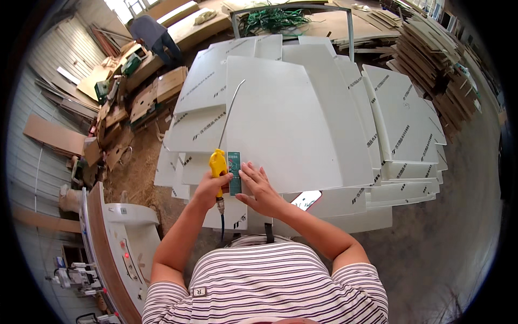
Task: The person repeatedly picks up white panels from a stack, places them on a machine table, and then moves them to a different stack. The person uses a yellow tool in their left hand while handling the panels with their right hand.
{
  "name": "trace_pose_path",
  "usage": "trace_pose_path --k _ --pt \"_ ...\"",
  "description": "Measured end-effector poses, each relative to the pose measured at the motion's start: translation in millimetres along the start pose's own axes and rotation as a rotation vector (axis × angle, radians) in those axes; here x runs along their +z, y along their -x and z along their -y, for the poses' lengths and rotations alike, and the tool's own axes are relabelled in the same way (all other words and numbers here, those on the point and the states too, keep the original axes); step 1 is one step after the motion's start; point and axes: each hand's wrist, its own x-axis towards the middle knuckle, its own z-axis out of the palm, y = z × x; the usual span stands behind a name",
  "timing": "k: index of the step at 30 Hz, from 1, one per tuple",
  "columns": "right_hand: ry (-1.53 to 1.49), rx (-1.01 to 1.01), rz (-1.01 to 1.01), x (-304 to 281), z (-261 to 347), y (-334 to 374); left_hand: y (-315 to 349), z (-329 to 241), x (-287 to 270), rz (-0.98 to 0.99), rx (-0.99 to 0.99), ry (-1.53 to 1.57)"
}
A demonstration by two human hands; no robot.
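Mid-frame, the left hand [205, 190] curls round a yellow air gun [217, 162]; the right hand [261, 190], flat, grips nothing beside a green card [234, 171]. Seemingly positioning; next calls for alignment.

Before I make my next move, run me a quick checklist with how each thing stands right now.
1. Air gun gripped in left hand: ok.
2. Hose joined to the air gun: ok.
3. Nozzle tip pointing away from both hands: ok.
4. Right hand free of tools: ok, palm down by the green card.
5. Sheets stacked flush: not ok, edges stick out unevenly.
6. Air flowing: cannot tell.
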Motion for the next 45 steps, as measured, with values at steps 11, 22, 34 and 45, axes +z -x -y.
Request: trace_pose_path --k 11,22,34,45 --pt "0.395 1.045 -0.434 -106 -127 139 8 35 -28 -0.071 -0.025 -0.088" --pt "-0.530 1.082 -0.571 -75 -161 177 127 28 -51 0.074 -0.002 -0.292" --pt "-0.542 0.859 -0.400 66 13 18 293 130 -238 -0.322 0.153 -0.135" --pt "-0.207 0.426 0.409 406 181 -136 509 254 -349 -1.057 0.024 0.138"
